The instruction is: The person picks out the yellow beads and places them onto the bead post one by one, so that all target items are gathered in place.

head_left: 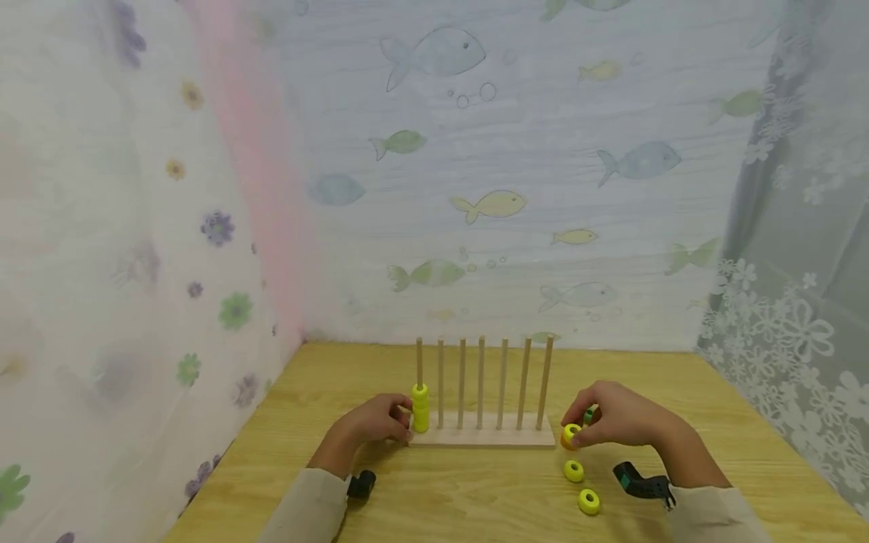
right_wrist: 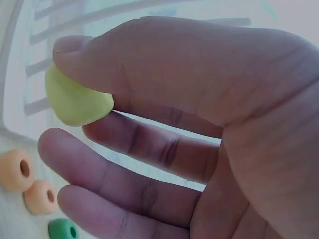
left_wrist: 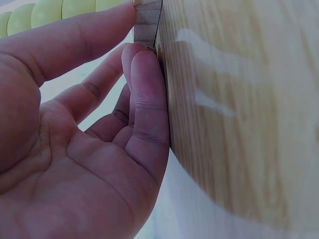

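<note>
Fingers [right_wrist: 99, 50] of the right hand [head_left: 621, 415] pinch a smooth round yellow bead [right_wrist: 75, 102].

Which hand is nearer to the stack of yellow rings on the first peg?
Left. The left hand rests right beside the stack of yellow rings at the rack's left end. The right hand is past the rack's other end, pinching a yellow ring.

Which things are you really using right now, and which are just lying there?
In use:
wooden peg rack, steadied by the left hand
yellow bead stack on its first peg
yellow bead pinched by the right hand

Lying about:
loose yellow beads
fish curtain
</note>
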The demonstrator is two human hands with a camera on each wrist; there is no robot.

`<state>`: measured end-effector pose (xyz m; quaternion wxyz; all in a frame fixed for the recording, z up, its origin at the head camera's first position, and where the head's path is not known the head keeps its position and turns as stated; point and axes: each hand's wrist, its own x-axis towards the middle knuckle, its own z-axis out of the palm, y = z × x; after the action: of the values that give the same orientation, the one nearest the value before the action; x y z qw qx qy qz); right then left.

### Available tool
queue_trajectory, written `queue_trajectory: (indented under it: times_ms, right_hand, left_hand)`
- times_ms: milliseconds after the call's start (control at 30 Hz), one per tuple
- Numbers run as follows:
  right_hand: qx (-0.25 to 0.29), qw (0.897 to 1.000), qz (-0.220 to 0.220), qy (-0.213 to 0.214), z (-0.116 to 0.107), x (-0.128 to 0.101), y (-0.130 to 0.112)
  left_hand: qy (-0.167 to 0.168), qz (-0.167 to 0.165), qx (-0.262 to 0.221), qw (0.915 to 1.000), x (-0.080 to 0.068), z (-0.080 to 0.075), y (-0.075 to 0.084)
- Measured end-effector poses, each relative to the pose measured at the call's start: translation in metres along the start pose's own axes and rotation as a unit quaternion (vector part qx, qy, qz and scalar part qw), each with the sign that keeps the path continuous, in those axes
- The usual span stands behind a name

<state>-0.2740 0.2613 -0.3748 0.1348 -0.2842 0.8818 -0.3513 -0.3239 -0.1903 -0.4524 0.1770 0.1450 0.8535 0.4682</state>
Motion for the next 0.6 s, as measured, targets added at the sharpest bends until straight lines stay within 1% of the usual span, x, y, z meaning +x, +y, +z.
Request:
queue_trajectory:
  times_ms: [133,333,600]
  right_hand:
    - [-0.001,1.0,-0.006,0.005,-0.003,0.003,-0.009]
    - [-0.012,1.0,-0.005,0.02,-0.009,0.011,-0.021]
    - [-0.027,0.999,-0.001,0.038,-0.014,0.019,-0.036]
  left_hand:
    - [-0.003,0.001,0.0,1.0,0.001,0.0,-0.003]
    - [-0.001,0.002,0.002,1.0,0.0,-0.002,-0.001]
    - [-0.004,0.003,0.001,1.0,0.0,0.0,0.001]
